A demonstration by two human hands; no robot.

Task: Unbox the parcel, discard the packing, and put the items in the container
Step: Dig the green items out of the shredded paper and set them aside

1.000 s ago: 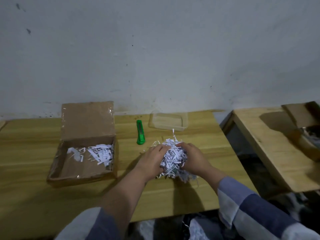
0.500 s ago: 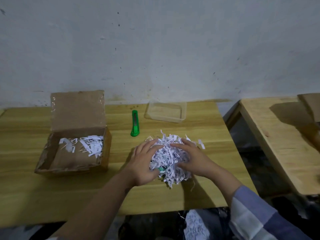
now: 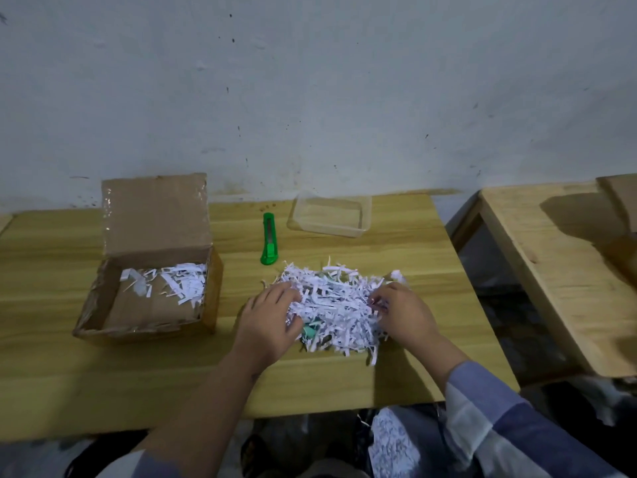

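Colour-wise it's pretty simple: the table [image 3: 344, 384] is a warm yellowish wood with visible grain, and the side table [image 3: 551, 270] next to it is a paler tan wood. The cardboard box [image 3: 155, 215] is plain brown, with white paper scraps [image 3: 179, 284] inside. The big shredded paper pile [image 3: 334, 301] is white too, with bits of teal-green [image 3: 312, 331] peeking out underneath. The box cutter [image 3: 269, 243] is bright green, the container [image 3: 329, 215] is clear plastic, the wall [image 3: 310, 98] is a grubby speckled off-white, and the sleeve [image 3: 499, 426] has blue and white blocks.
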